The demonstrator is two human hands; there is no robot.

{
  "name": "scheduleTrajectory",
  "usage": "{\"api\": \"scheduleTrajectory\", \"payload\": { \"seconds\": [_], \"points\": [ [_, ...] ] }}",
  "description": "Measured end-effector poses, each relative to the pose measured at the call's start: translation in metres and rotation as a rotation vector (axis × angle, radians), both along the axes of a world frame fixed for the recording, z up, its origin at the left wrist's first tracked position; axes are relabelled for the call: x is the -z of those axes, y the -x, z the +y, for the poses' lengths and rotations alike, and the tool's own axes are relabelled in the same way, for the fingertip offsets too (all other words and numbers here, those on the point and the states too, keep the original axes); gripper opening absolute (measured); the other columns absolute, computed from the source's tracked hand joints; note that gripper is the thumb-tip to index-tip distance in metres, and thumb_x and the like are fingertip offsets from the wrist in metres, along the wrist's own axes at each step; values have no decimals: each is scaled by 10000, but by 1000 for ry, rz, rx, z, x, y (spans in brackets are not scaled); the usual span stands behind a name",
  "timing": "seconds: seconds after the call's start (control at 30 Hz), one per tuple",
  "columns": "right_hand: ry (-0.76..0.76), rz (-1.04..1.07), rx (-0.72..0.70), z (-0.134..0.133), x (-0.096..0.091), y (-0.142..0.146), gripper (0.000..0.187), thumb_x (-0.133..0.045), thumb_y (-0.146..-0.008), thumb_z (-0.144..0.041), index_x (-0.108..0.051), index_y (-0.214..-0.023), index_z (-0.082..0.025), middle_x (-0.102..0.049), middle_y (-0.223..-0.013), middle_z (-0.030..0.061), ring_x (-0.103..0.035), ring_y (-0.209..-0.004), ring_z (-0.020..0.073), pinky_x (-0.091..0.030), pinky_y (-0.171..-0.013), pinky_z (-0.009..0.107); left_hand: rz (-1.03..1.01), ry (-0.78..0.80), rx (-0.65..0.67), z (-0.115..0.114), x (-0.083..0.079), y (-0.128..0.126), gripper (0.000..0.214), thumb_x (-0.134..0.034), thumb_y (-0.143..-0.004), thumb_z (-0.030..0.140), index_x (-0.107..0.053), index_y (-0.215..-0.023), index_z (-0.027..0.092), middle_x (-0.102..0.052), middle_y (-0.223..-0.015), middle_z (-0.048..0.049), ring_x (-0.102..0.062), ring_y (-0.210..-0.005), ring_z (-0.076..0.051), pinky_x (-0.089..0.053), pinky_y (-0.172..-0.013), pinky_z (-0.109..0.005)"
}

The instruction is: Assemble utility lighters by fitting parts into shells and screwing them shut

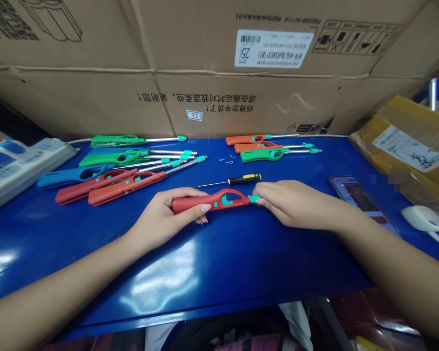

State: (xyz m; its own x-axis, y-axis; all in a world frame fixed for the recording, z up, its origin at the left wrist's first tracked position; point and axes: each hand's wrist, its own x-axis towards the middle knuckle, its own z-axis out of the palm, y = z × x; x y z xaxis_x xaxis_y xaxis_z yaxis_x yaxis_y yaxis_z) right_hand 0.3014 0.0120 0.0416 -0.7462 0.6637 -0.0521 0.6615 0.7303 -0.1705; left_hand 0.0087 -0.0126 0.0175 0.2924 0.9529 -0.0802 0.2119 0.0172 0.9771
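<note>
A red gas lighter (194, 203) with a teal trigger lies level between my hands, just above the blue table. My left hand (168, 214) wraps round its handle end, thumb along the near side. At the other end, my right hand (292, 202) closes round the barrel by the teal collar, hiding the barrel. Just behind the lighter lies a screwdriver (245, 179) with a black and yellow handle. Several small screws (227, 159) are scattered beyond it.
More lighters lie at the left, including a blue one (73, 176) and an orange-red one (126, 189); others, one green (261, 155), lie back right. A cardboard box (205, 78) walls the back. A power strip (25, 168), phone (362, 200), white mouse-like device (424, 218) and taped carton (406, 146) flank the sides.
</note>
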Motion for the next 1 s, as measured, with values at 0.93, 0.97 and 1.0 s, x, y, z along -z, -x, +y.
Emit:
{"api": "scheduleTrajectory", "payload": {
  "seconds": [0.93, 0.97, 1.0],
  "points": [
    [-206, -9, 16, -11, 7, 9, 263, -391, -1046, -277, -592, -920, -163, -655, -841, 50, -544, -659, 180, -236, -577, 317, 185, -357, -48, -6, 7, 3, 250, -828, -803, 377, -791, -980, 205, -812, -937, -20, -772, -813, -175, -624, -776, -216],
    [-227, 0, 12, -11, 7, 8, 262, -397, -1045, -281, -594, -922, -160, -655, -837, 50, -548, -661, 180, -236, -575, 316, 182, -379, -41, -5, 7, 3, 244, -830, -804, 368, -793, -987, 211, -814, -960, -16, -776, -836, -171, -624, -796, -209],
    [-244, 7, 5, -11, 7, 8, 262, -401, -1045, -282, -594, -919, -158, -652, -831, 50, -553, -662, 181, -238, -573, 314, 185, -408, -28, -3, 8, 4, 235, -830, -809, 356, -795, -996, 217, -815, -985, -11, -777, -859, -165, -621, -815, -200]
  ]
}}
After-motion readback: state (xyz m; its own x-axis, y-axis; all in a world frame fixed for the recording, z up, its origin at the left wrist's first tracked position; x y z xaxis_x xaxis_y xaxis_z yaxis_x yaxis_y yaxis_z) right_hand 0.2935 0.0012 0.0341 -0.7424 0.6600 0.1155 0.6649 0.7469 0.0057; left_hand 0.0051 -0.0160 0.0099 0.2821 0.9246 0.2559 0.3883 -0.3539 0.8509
